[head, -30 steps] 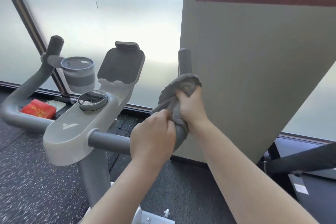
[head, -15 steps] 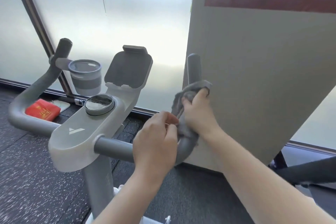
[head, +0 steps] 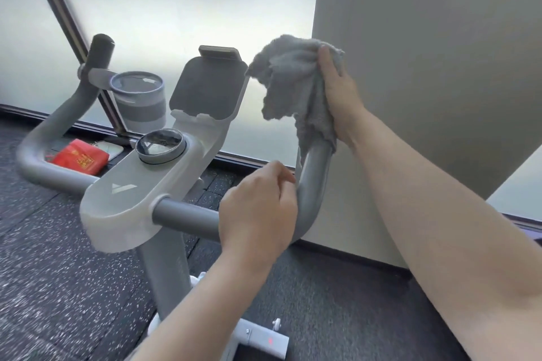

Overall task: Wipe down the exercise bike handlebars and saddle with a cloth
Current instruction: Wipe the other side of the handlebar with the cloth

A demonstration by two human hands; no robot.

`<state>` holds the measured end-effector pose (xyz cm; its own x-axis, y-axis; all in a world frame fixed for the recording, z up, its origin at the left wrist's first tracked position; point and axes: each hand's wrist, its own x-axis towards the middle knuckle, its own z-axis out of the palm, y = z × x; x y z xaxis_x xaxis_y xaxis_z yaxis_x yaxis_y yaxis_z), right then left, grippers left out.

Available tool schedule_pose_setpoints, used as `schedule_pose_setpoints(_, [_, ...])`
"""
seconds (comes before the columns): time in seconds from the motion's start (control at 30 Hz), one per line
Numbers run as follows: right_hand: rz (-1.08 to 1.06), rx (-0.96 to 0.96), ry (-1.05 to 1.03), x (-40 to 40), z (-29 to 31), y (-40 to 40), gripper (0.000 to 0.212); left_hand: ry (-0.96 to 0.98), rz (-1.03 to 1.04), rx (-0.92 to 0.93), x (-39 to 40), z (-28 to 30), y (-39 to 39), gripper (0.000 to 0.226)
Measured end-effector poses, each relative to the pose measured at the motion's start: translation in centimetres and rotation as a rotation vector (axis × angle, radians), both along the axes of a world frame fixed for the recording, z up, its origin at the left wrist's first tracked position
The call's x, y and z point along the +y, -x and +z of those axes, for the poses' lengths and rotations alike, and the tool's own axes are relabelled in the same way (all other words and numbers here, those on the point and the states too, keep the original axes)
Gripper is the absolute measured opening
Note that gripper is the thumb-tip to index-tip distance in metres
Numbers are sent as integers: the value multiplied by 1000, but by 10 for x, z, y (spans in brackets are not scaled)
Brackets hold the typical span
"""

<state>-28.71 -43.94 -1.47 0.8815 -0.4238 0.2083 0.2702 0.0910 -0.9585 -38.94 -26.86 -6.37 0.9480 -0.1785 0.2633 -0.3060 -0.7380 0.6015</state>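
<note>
The grey exercise bike handlebar [head: 313, 176] curves up on the right from the pale console [head: 126, 193]. A grey cloth [head: 289, 79] is bunched over the bar's upper end, hiding the tip. My right hand [head: 340, 97] grips the cloth around that end. My left hand [head: 258, 208] sits lower, in front of the bar's bend, fingers curled, pinching a thin trailing edge of the cloth. The left side of the handlebar [head: 44, 138] is bare. The saddle is out of view.
A phone holder [head: 205, 88] and a grey cup holder [head: 137, 97] stand behind the console. A red packet [head: 79, 157] lies on the speckled floor by the frosted window. A beige wall panel [head: 425, 97] stands just right of the bar. The bike post [head: 167, 272] runs down.
My right hand has slid the cloth up the right bar from the bend to its top end. My left hand stayed low at the bend, and the cloth now stretches between the hands.
</note>
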Motion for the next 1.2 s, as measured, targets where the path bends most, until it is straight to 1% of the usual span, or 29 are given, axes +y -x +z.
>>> schedule_pose_setpoints(0.1, [5, 75, -26, 1, -7, 4, 48, 23, 23, -25, -1, -3, 1, 18])
schedule_pose_setpoints(0.17, [5, 95, -19, 5, -12, 7, 49, 33, 32, -49, -1, -3, 1, 19])
schedule_pose_setpoints(0.23, [-59, 134, 50, 11, -21, 13, 47, 15, 40, -54, -2, -4, 1, 19])
schedule_pose_setpoints(0.27, [-113, 146, 100, 15, -30, 16, 43, 3, 43, -50, -2, -4, 1, 19])
schedule_pose_setpoints(0.33, [-161, 140, 152, 24, -48, 29, 24, -21, 47, -53, -2, -5, 0, 20])
schedule_pose_setpoints(0.37, [-155, 138, 141, 27, -55, 34, 14, -30, 50, -59, -3, -6, 0, 20])
schedule_pose_setpoints(0.43, [-135, 176, 62, 33, -62, 45, 7, -44, 52, -66, -2, -7, 1, 21])
schedule_pose_setpoints(0.47, [-144, 210, 37, 37, -62, 50, 8, -50, 50, -69, -2, -7, 1, 21])
schedule_pose_setpoints(0.53, [-176, 250, 16, 50, -58, 64, 15, -44, 44, -79, -1, -7, 3, 21])
schedule_pose_setpoints(0.6, [-226, 262, 66, 66, -62, 82, 25, 4, 9, -80, 5, -7, 3, 19])
schedule_pose_setpoints(0.67, [-238, 213, 188, 83, -74, 106, 33, 31, -41, -74, 21, -13, 2, 16])
schedule_pose_setpoints(0.7, [-239, 172, 293, 91, -83, 115, 35, -6, -48, -98, 33, -17, 0, 17])
schedule_pose_setpoints(0.73, [-289, 158, 477, 96, -90, 123, 38, -67, -37, -138, 47, -23, -4, 20])
schedule_pose_setpoints(0.8, [-467, 165, 1019, 97, -97, 130, 44, -137, -4, -193, 76, -33, -16, 27])
schedule_pose_setpoints(0.83, [-495, 148, 1253, 92, -94, 128, 43, -143, 5, -199, 86, -37, -22, 29])
schedule_pose_setpoints(0.87, [-422, 150, 1404, 85, -87, 127, 42, -155, 8, -195, 93, -39, -27, 31])
schedule_pose_setpoints(0.93, [-144, 170, 1516, 71, -66, 120, 48, -194, -6, -236, 99, -42, -34, 39])
schedule_pose_setpoints(1.0, [4, 228, 1696, 66, -47, 113, 61, -214, -23, -299, 99, -45, -35, 46])
schedule_pose_setpoints(1.03, [26, 241, 1812, 68, -44, 111, 62, -205, -26, -306, 99, -46, -35, 47])
schedule_pose_setpoints(1.07, [42, 259, 1933, 74, -43, 111, 55, -197, -29, -308, 100, -47, -35, 47])
schedule_pose_setpoints(1.1, [63, 313, 2024, 84, -45, 115, 42, -196, -31, -315, 100, -49, -35, 48])
schedule_pose_setpoints(1.13, [16, 326, 2053, 95, -49, 120, 37, -199, -29, -316, 100, -51, -34, 48])
schedule_pose_setpoints(1.17, [-68, 282, 1981, 106, -53, 127, 43, -200, -24, -316, 100, -52, -33, 49])
schedule_pose_setpoints(1.2, [-133, 217, 1894, 112, -61, 130, 42, -192, -19, -307, 99, -52, -31, 49])
